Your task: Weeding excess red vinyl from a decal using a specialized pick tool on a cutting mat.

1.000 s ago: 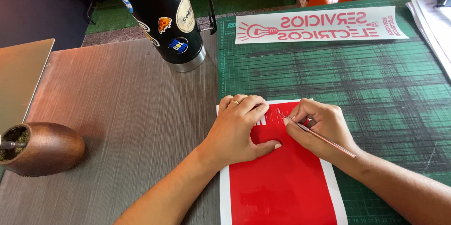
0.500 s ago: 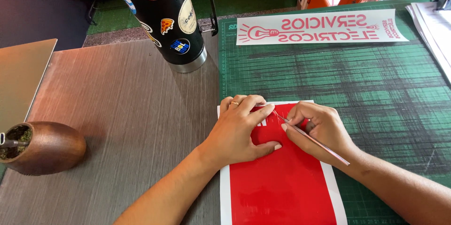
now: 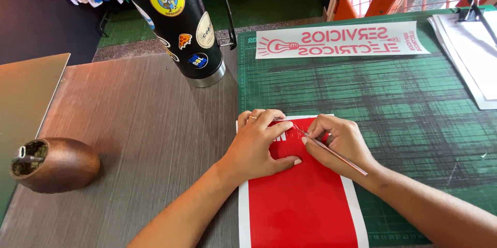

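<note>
A red vinyl sheet [image 3: 303, 201] on white backing lies at the near edge of a green cutting mat [image 3: 393, 98]. My left hand [image 3: 256, 144] presses flat on the sheet's upper left part, a ring on one finger. My right hand [image 3: 336, 142] grips a thin metal picking tool [image 3: 331, 150] like a pen. Its tip touches the sheet near the top, just beside my left fingertips, where white cut-out marks show in the red.
A tall black bottle [image 3: 178, 20] covered in stickers stands at the mat's far left corner. A brown rounded cup with a metal straw [image 3: 54, 164] sits at the left. A white strip with red mirrored lettering [image 3: 341, 41] lies at the back. Clipped papers [image 3: 473, 51] lie far right.
Both hands have stayed on the sheet's top edge. The tool's tip has shifted slightly left, closer to my left fingers.
</note>
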